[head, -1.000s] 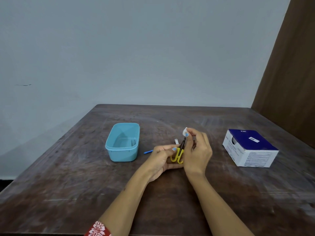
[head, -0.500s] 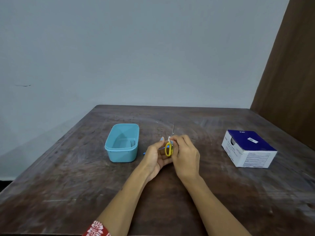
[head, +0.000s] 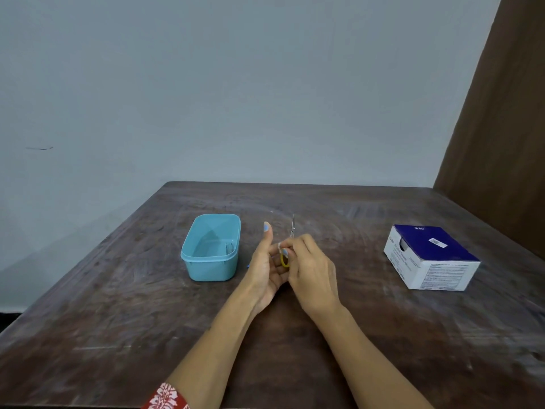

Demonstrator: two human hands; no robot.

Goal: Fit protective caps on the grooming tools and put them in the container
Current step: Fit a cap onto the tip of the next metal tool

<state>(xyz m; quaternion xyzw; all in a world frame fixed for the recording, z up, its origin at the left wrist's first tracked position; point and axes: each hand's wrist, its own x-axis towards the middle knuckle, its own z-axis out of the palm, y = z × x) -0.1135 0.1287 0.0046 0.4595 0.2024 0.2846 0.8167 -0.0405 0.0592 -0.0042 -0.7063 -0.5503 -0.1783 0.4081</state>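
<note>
Both hands meet at mid-tabletop: the left hand (head: pixel 267 267), thumb raised, grips the yellow-handled scissors (head: pixel 285 259), bare blades pointing to twelve o'clock, while the right hand (head: pixel 309 267) pinches what looks like a small white cap (head: pixel 280 246) by the handles. So capping seems unfinished. At nine o'clock the blue container (head: pixel 191 255) waits; whether anything lies inside I cannot tell, and a blue-and-white box (head: pixel 427 255) sits at three o'clock on the tabletop (head: pixel 118 320).
</note>
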